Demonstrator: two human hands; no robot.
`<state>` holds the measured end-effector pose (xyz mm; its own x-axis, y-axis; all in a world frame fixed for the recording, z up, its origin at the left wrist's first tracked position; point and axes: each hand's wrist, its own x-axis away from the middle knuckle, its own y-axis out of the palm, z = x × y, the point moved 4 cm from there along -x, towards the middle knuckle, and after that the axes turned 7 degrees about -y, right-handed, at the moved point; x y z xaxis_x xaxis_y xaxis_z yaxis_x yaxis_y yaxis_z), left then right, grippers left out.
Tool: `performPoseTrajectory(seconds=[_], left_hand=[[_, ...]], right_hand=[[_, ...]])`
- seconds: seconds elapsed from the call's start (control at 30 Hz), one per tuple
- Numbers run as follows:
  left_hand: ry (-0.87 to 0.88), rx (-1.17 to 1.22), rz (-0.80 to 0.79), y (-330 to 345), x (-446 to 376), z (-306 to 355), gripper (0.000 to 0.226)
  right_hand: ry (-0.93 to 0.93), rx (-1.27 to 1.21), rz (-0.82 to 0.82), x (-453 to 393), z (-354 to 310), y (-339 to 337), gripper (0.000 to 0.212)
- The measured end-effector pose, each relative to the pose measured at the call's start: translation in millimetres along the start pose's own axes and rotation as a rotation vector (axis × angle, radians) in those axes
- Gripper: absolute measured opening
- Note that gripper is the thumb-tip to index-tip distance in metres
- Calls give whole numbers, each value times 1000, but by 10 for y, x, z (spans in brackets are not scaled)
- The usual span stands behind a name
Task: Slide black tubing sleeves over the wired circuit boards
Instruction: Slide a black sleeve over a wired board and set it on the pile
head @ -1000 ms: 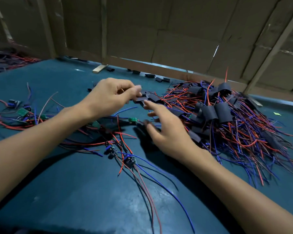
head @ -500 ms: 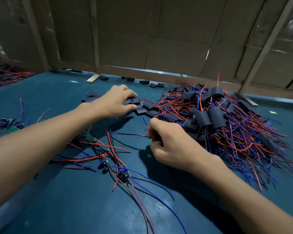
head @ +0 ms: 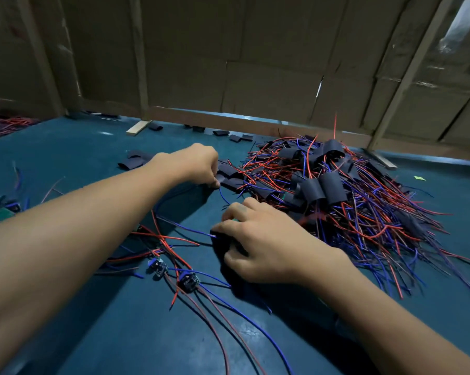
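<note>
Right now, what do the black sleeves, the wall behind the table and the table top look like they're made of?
Black sleeves: matte, flexible plastic or rubber tubing, apparently; several lie flattened. Wall: brown cardboard, with visible seams and folds. Table top: smooth teal surface with slight sheen, maybe a mat or paint; unclear.

right hand (head: 266, 247) hides its grasp | left hand (head: 193, 166) fingertips hidden

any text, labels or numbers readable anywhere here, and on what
None can be read.
Bare circuit boards: any markings are too small and blurred.
Black tubing sleeves: plain, no print visible.
Cardboard wall: no lettering visible.
Small green scrap: too small to tell.
</note>
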<state>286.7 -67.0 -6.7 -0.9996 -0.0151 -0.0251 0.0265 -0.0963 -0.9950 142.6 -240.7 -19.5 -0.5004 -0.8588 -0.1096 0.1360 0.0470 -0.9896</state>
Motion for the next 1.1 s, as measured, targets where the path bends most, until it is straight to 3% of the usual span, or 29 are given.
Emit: performPoseTrajectory(seconds=[0.17, 0.33, 0.43, 0.5, 0.63, 0.8, 1.1], left_hand=[[-13, 45, 13, -64, 67, -83, 64], [68, 163, 137, -29, 522, -166, 40], [125, 288, 289, -81, 846, -199, 25], [161, 365, 374, -83, 1038, -229, 26], [228, 474, 536, -85, 1324, -314, 31], [380, 459, 545, -74, 1449, -272, 36], [475, 513, 592, -82, 1482, -203, 36]], right_hand=[[-11, -229, 100, 5, 3, 72, 49], [-62, -304, 210, -72, -22, 45, 17], [-63, -272, 199, -73, 39, 24, 14], [30, -326, 233, -45, 152, -5, 14], [184, -517, 448, 34, 294, -104, 24], [239, -724, 691, 59, 347, -138, 20], [157, -858, 656, 121, 322, -208, 27]])
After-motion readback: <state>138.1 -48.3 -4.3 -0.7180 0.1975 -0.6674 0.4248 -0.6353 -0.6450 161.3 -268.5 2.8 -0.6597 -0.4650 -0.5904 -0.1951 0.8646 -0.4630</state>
